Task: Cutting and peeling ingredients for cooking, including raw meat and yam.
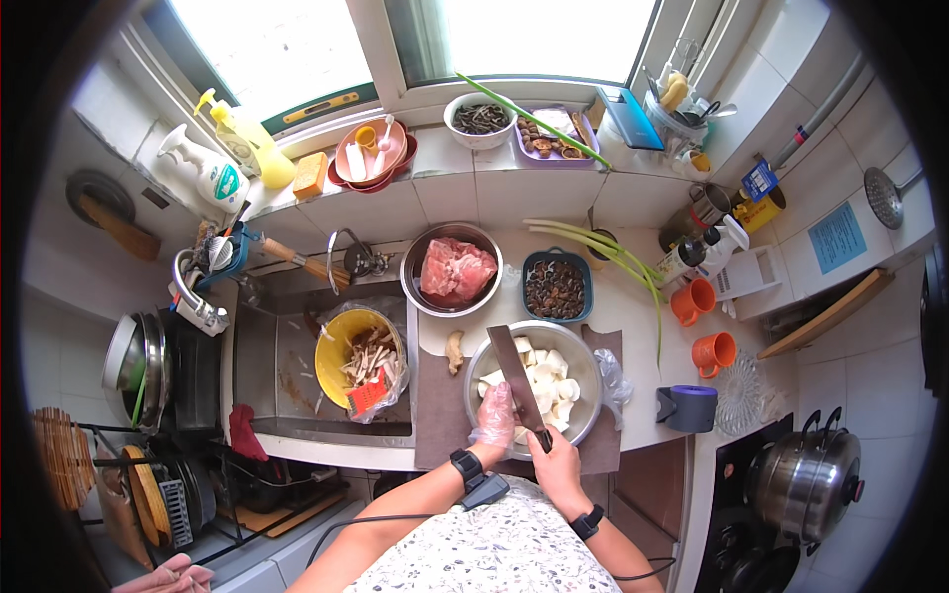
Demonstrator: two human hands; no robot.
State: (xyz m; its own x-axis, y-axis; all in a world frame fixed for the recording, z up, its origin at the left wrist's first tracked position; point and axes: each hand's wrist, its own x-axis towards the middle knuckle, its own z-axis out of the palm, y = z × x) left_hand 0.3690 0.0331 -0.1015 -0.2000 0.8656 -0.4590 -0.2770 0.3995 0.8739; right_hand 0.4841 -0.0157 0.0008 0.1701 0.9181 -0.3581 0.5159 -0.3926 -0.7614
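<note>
My right hand [554, 463] grips the dark handle of a kitchen cleaver [515, 370]. Its broad blade slants up and to the left over a steel bowl [591, 408] of peeled white vegetable chunks [549, 378]. On the bowl's left side is my left hand [494, 419], in a clear plastic glove, with its fingers close to the blade. Whether those fingers hold a chunk is hidden. A brown cloth [445, 430] lies under the bowl. Just beyond it is a piece of ginger root [454, 352].
Behind stand a steel bowl of raw meat [458, 270] and a blue basket of dark soaked pieces [556, 287]. Green onions [615, 244] lie to the right, near orange mugs [693, 302]. Left, the sink [289, 370] holds a yellow scrap bucket [330, 363]. A steel pot [804, 482] stands far right.
</note>
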